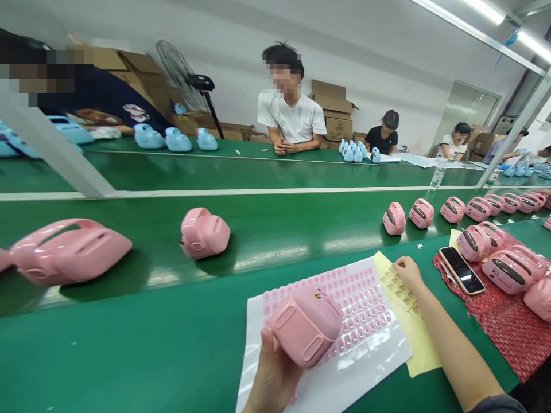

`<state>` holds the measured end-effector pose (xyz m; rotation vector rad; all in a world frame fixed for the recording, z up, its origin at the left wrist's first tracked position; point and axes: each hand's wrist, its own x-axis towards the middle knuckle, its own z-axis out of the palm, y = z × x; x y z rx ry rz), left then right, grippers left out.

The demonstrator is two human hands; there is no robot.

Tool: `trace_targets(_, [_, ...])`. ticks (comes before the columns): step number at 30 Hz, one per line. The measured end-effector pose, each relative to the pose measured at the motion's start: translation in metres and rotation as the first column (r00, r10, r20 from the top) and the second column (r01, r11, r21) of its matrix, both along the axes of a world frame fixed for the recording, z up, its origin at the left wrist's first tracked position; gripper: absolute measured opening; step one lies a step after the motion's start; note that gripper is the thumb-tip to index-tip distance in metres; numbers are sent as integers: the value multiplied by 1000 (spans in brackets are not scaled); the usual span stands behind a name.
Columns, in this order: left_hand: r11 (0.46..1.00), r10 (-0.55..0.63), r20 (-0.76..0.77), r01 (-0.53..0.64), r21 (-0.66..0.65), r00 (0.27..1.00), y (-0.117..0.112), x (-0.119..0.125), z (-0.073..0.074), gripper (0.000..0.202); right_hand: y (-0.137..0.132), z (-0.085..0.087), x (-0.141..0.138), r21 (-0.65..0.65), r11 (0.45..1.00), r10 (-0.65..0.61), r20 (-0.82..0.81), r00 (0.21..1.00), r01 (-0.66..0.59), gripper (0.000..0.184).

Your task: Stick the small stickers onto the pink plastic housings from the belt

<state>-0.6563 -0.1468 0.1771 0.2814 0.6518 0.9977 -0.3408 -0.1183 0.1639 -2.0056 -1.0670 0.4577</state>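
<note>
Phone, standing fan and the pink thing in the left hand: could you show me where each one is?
Phone (462,270): head view, on its dark screen.
Standing fan (182,77): head view, on its wire cage.
Pink thing (300,333): head view, on the flat face between two oblong outlines.

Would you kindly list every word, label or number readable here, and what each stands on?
No text is legible.
Pink device in the left hand: lettering too small and blurred.
Yellow sheet at the right hand: print too small.
Cardboard box behind: any marks too blurred.
Phone: dark screen, no visible text.
</note>
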Motion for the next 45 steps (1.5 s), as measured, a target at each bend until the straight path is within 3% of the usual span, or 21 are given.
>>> trace_targets(2, [1000,11,-23,-12,-26,1000,-1,3,6,77,-1,-2,5,2,999,32,-51,998,-32,17])
trace_targets(6, [997,67,-32,-65,41,997,-5,8,10,77,0,-5,9,27,999,40,-90,995,-37,21])
trace_targets(15, [991,74,-11,-73,112,997,-6,7,15,78,5,-5,0,82,996,-40,63,997,35,15])
trace_targets(24, [988,113,-8,-112,103,994,-6,11,18,73,1,-11,9,77,997,28,47,998,-32,21])
trace_targets(33, [983,149,-25,-146,110,988,-6,12,28,72,2,-8,-4,98,992,63,184,981,-82,17])
trace_targets(45, [987,147,-75,-141,83,986,-4,10,20,72,-2,-6,3,110,985,117,112,987,-129,10])
